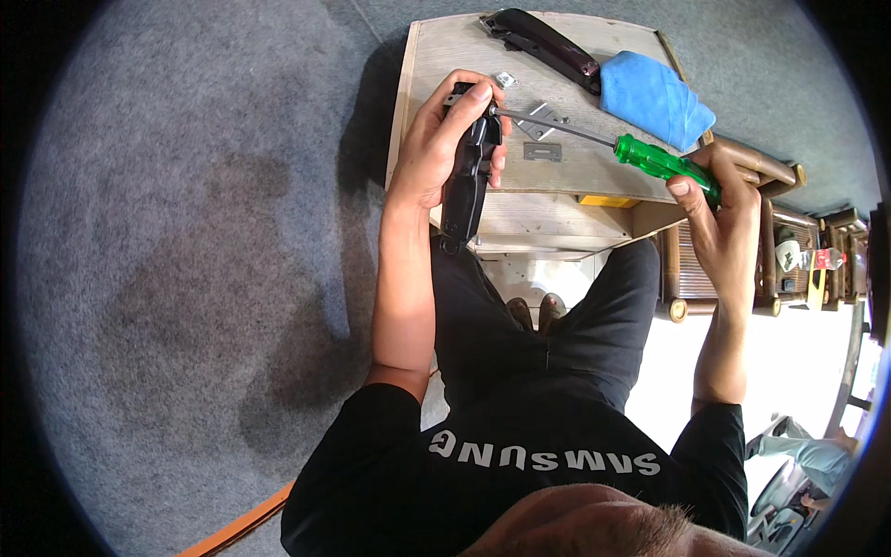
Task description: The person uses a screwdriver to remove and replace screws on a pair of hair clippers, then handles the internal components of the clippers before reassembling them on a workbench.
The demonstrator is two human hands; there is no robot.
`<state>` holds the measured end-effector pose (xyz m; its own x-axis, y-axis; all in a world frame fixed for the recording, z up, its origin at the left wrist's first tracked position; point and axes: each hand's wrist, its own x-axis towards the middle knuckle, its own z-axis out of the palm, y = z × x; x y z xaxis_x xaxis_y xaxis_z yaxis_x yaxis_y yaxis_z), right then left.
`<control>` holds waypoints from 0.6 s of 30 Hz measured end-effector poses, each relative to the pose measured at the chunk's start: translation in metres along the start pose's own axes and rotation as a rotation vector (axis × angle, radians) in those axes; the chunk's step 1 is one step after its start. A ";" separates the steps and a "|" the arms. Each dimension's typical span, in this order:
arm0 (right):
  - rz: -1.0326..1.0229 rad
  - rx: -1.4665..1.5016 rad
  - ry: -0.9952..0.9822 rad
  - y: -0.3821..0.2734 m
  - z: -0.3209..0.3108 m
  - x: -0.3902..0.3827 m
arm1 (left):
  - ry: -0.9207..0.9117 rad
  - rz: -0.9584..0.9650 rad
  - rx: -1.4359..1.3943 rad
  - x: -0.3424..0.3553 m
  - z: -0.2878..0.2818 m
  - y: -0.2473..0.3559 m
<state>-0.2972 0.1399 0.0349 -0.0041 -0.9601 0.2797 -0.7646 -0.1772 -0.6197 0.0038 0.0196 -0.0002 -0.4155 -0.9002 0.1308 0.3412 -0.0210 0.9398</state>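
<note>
My left hand [425, 162] is closed around a black hair clipper [466, 186], held upright over the near left part of a small wooden table [432, 51]. The thumb presses near its upper end. In my right hand [726, 218] is a screwdriver with a clear green handle [654, 160]. Its long shaft points left, and the tip meets the clipper's upper end beside my left thumb; the exact contact is too small to make out. Behind the shaft lies a silver clipper blade [535, 121], with a flat grey slotted plate [542, 151] nearer me.
A second, dark clipper [548, 48] lies at the table's far side, next to a folded blue cloth [650, 97]. A small shiny piece [504, 80] sits near my left fingertips. Below the tabletop, an open shelf holds something yellow [608, 200]. Bamboo furniture [691, 269] stands at right.
</note>
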 end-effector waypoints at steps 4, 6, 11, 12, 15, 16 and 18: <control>-0.261 0.145 0.306 -0.005 0.023 0.005 | 0.000 -0.001 -0.002 0.002 0.001 -0.001; -0.254 0.154 0.295 -0.004 0.021 0.002 | 0.007 -0.003 -0.008 0.002 0.001 0.000; -0.122 0.136 0.148 -0.002 0.007 -0.001 | 0.006 0.004 0.015 0.000 0.000 0.000; -0.080 0.114 0.141 0.000 0.007 0.000 | 0.005 0.004 0.014 0.001 0.001 -0.001; -0.125 0.271 0.282 -0.019 0.023 0.004 | -0.032 0.012 0.000 0.003 0.001 -0.001; -0.146 0.280 0.305 -0.016 0.020 0.002 | -0.027 -0.001 0.005 0.002 0.001 0.001; -0.193 0.297 0.345 -0.010 0.015 0.001 | -0.021 -0.013 0.009 0.000 0.001 0.001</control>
<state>-0.2793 0.1379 0.0301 -0.1321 -0.7848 0.6055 -0.5559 -0.4471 -0.7007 0.0033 0.0195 0.0014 -0.4378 -0.8903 0.1253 0.3285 -0.0287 0.9441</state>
